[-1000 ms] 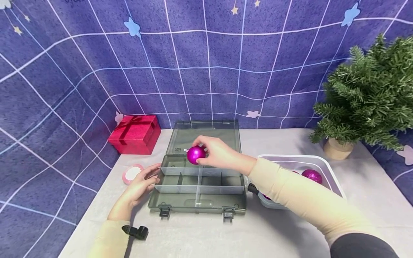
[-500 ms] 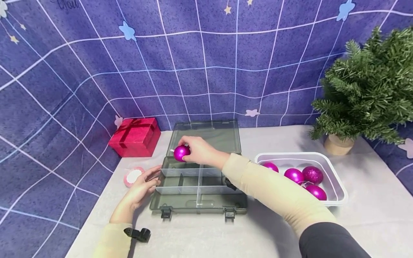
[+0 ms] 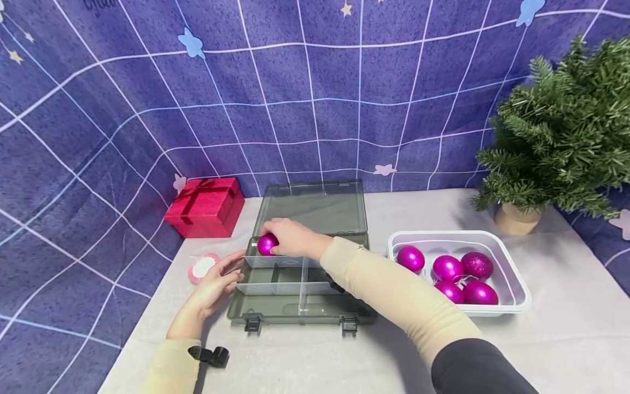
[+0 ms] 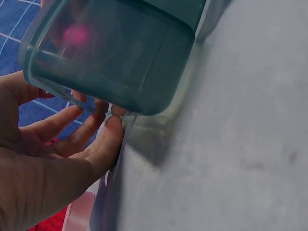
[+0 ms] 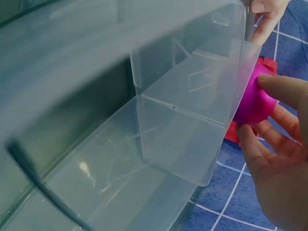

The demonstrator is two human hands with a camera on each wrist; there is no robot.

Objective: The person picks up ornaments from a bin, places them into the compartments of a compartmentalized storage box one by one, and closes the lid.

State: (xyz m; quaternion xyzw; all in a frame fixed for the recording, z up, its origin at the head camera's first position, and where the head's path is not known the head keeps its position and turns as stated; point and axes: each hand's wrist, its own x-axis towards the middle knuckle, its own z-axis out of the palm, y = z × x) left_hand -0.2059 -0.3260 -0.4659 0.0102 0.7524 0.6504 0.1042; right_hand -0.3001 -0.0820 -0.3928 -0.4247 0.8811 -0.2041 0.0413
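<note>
A blue-purple cloth point(image 3: 339, 123) with pale grid lines and printed stars point(image 3: 190, 42) hangs along the far and left edges of the pale grey counter point(image 3: 290, 361). Soft shadows point(image 3: 403, 353) fall toward its near edge.

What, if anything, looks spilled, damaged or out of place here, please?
Nothing stands out: the divided box sits with its lid laid back, five magenta balls lie inside the white tub, and the right hand holds another ball at the box's back left.
</note>
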